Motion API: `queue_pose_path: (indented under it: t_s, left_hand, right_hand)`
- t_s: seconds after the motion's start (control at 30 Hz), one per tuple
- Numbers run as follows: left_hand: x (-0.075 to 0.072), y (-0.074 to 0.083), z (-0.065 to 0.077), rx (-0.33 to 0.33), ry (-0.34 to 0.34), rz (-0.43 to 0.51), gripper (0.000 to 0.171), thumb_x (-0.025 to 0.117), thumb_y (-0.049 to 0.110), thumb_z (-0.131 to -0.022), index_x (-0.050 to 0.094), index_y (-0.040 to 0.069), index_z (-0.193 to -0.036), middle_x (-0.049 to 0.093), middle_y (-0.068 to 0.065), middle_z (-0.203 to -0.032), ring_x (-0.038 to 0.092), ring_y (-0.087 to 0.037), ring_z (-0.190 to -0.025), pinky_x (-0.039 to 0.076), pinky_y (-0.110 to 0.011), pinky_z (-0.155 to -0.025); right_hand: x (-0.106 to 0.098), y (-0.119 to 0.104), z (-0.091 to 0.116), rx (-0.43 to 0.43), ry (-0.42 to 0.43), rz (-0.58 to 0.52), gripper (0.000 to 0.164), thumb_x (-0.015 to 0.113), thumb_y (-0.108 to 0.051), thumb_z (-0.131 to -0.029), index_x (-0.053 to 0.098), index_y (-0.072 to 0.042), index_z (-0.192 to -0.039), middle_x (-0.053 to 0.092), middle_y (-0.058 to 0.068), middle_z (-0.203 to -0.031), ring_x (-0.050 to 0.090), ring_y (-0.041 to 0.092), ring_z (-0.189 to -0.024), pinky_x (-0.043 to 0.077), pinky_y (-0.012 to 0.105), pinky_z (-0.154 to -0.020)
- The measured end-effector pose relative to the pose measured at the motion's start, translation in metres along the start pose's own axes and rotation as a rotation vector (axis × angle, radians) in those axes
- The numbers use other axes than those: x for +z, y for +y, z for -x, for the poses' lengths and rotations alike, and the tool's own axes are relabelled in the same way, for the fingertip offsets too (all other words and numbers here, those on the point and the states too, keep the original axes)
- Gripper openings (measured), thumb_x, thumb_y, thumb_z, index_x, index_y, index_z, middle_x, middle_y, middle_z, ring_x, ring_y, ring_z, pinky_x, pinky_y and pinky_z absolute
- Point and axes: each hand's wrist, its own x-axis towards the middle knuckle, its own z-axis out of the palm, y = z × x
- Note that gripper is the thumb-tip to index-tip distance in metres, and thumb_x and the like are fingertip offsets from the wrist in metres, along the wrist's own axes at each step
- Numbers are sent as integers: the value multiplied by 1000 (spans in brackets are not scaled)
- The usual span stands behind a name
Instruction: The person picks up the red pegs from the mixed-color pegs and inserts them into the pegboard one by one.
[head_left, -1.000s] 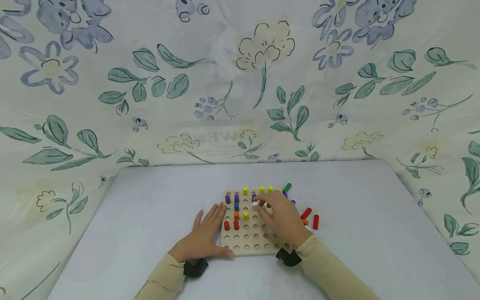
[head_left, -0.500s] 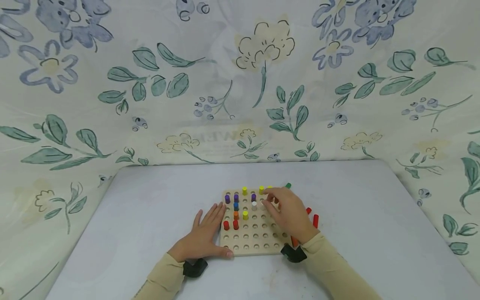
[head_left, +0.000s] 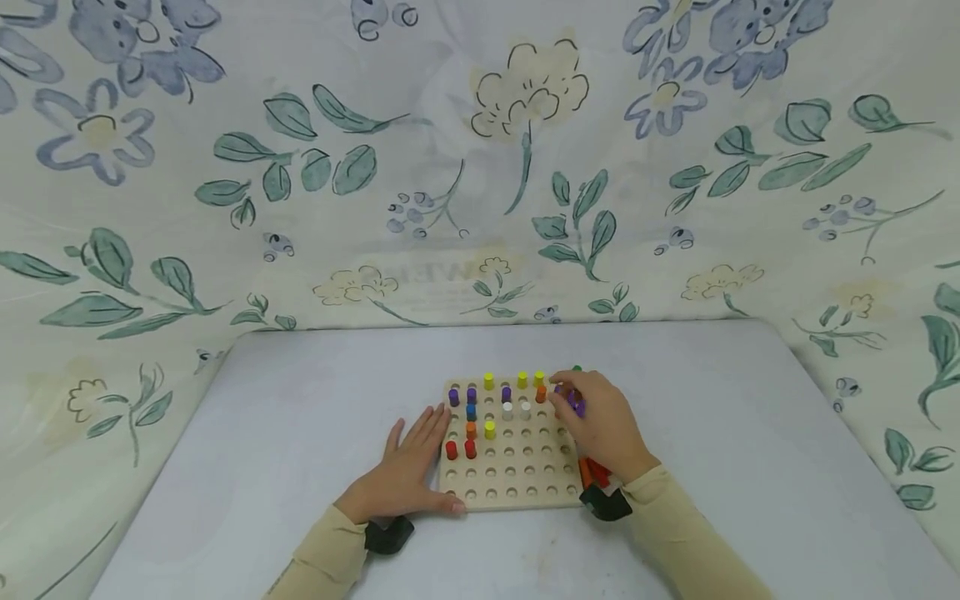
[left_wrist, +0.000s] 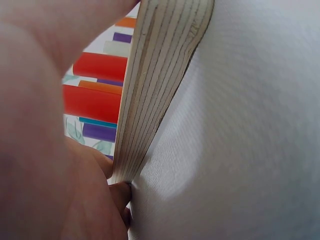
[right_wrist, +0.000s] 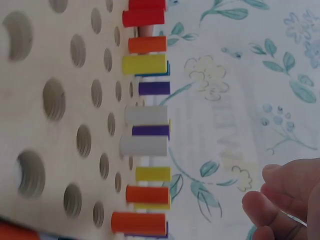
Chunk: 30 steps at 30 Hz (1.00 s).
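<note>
A wooden pegboard lies on the white table, its upper rows partly filled with upright coloured pegs. My left hand rests along the board's left side, fingers extended, thumb at the front corner. In the left wrist view, fingers touch the board's layered edge. Over the right side of the board is my right hand, its fingers loosely bent. The right wrist view shows nothing between those fingers, which are apart from the pegs. Nearby stand an orange peg and two white pegs.
Loose pegs lie right of the board: a purple peg, a green peg and a red peg, partly hidden by the right hand. A floral cloth hangs behind the table.
My right hand has moved right from the white pegs to the board's right side, uncovering two white pegs and an orange peg. My left hand stays in place.
</note>
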Motion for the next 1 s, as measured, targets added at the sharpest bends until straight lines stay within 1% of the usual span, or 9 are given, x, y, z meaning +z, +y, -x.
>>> queue_pose_path:
  t_s: [0.3,0.4,0.6,0.7,0.9,1.0]
  left_hand:
    - [0,-1,-2,-9,-9,-1,132,76,71,-72,8,-1,-160,4,-18,-168,-2,-36,-154,-9,-65,-116]
    - [0,-1,-2,-8,-7,1,132,76,71,-72,8,0,-160,4,-18,-168,-2,-36,-154,-9,-65,-116]
    - [0,-1,-1,-5,-3,10,132,77,69,-72,9,-1,-160,6,-19,-167,-2,-37,-154,-9,-65,-116]
    - [-1,-1,-1,-2,0,8,132,77,69,-72,9,-1,-160,5,-19,-167,-2,-37,-154,-9,-65,-116]
    - [0,-2,-2,-11,-7,8,132,77,70,-72,8,0,-160,5,-19,-167,-2,-37,-154,-9,-65,-116]
    - [0,-2,-2,-14,-12,9,132,77,70,-72,8,-1,-160,5,-18,-168,-2,-37,-154,-10,-65,-116]
  right_hand:
    - [-12,19,4,74,-13,52,21,72,-17,-95,71,-6,-112,62,-1,-83,54,21,-75,45,30,-62]
    - [-15,25,3,111,-37,50,22,71,-19,-96,70,-7,-114,63,0,-84,54,21,-75,46,30,-63]
    - [-22,32,1,181,-94,45,24,69,-20,-98,68,-7,-118,64,3,-86,52,17,-69,47,29,-59]
    - [-25,35,1,210,-112,45,25,69,-21,-97,68,-6,-118,64,4,-86,51,17,-68,48,29,-58]
    - [-25,41,2,221,-147,51,26,68,-22,-98,68,-5,-117,65,5,-87,53,19,-72,48,30,-61]
    - [-24,44,3,225,-159,64,25,67,-23,-98,69,-5,-116,66,4,-88,55,20,-76,50,31,-64]
